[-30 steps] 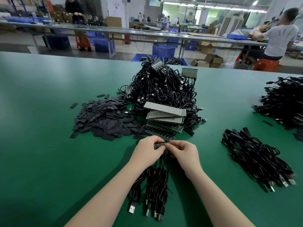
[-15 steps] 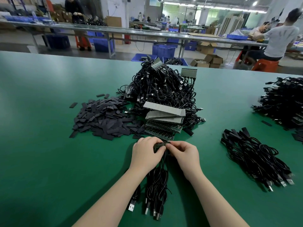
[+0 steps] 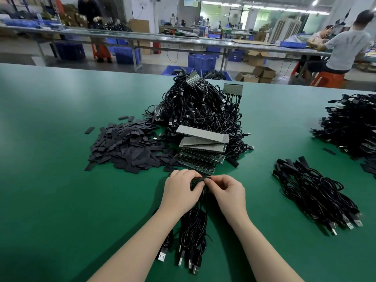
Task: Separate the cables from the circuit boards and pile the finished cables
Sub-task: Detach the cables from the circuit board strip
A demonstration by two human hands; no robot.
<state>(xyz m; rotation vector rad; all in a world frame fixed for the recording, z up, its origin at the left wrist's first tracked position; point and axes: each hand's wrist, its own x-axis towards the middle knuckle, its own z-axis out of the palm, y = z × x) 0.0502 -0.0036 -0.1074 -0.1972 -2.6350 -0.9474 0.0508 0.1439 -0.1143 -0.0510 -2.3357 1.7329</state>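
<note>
Green desk [image 3: 61, 200]: carries everything.
Left hand [image 3: 181, 192]: pinches circuit board [image 3: 198, 179].
Right hand [image 3: 230, 190]: pinches the same board.
Cables [image 3: 193, 231]: trail toward the person.

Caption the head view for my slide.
Both hands, left hand and right hand, grip a circuit board strip with cables attached.

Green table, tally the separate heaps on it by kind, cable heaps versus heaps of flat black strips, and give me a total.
Cable heaps: 3, the big tangled mound, the neat pile at right, the heap at the far right edge
Flat black strip heaps: 1
Total: 4
</note>
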